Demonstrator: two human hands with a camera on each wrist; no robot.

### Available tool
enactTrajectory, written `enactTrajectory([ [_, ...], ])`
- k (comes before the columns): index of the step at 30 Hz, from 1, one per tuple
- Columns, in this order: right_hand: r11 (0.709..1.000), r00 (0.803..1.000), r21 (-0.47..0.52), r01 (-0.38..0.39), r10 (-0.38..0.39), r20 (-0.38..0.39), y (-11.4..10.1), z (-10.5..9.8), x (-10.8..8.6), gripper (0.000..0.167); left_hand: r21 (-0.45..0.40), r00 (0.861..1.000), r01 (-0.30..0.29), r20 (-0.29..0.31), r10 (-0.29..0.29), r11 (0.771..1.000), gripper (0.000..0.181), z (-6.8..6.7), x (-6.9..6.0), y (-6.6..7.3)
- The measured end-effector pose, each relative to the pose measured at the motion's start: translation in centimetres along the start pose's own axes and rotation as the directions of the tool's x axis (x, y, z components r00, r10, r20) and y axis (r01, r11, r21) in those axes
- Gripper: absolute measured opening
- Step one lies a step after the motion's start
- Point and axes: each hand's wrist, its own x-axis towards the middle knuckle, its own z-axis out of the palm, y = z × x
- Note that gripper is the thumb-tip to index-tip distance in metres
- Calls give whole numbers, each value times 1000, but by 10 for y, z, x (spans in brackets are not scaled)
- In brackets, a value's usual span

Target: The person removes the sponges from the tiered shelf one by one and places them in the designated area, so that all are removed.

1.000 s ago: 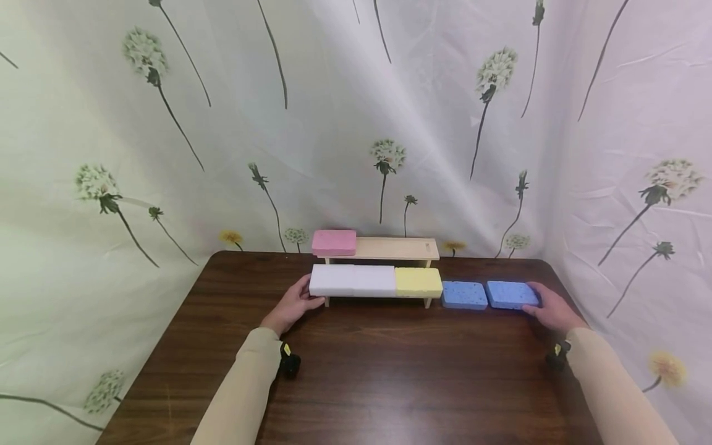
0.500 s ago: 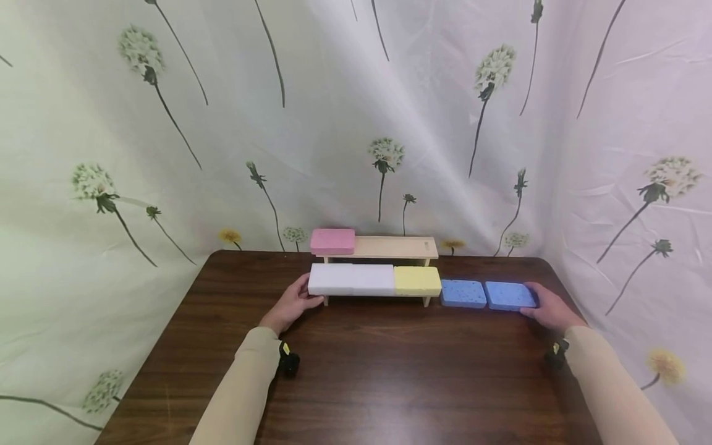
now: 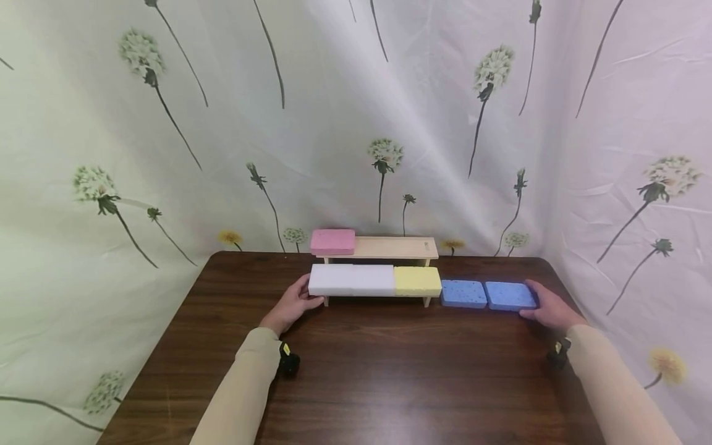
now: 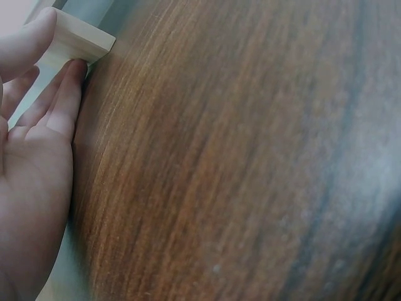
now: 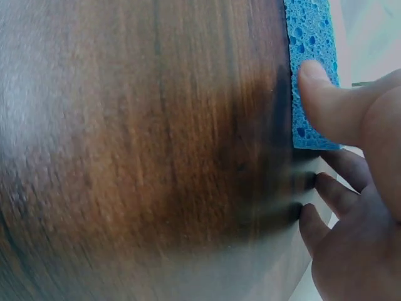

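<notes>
In the head view my left hand (image 3: 290, 306) is at the left end of a low wooden stand (image 3: 427, 302). Its thumb is in front and its fingers go behind; the left wrist view has them around the pale wooden leg (image 4: 81, 41). Two white sponges (image 3: 352, 280) and a yellow sponge (image 3: 417, 281) lie in a row on this stand. My right hand (image 3: 550, 307) pinches the outer end of a blue sponge (image 3: 508, 296), thumb on its front face (image 5: 313, 37). Another blue sponge (image 3: 463, 293) lies just left of it, beside the stand.
Behind stands a second wooden stand (image 3: 395, 247) with a pink sponge (image 3: 332, 241) on its left end. The dark wooden table (image 3: 389, 371) ends near a flower-printed curtain (image 3: 334, 123) at the back and sides.
The right blue sponge and my right hand have shifted slightly left. The left hand and the stands hold their places.
</notes>
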Motion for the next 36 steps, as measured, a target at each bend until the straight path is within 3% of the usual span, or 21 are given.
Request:
enactTrajectory([
  [4, 999, 997, 28, -45, 43, 59, -5, -4, 2, 103, -14, 1000, -3, 0, 3, 1000, 82, 0, 0, -1],
  [6, 1000, 999, 15, -22, 21, 50, -11, -6, 4, 104, -27, 1000, -3, -5, 3, 1000, 82, 0, 0, -2],
  [10, 999, 999, -28, 46, -46, -9, -24, -10, 6, 98, -30, 1000, -4, -4, 3, 1000, 84, -1, 0, -1],
  [16, 999, 996, -25, 38, -40, -78, -51, -8, 12, 93, -25, 1000, 0, 1, 0, 1000, 85, -1, 0, 0],
  [20, 997, 990, 10, 71, -69, -126, -70, -5, 18, 91, -34, 1000, 0, -3, 0, 999, 83, 0, 1, -2],
  [27, 992, 986, 37, 124, -119, -119, -103, 5, 28, 88, -49, 999, -31, 10, 32, 998, 81, 2, 1, -6],
  [36, 982, 976, 50, 181, -173, -132, -143, 12, 47, 86, -42, 1000, -19, 7, 19, 999, 81, 1, 2, -5],
])
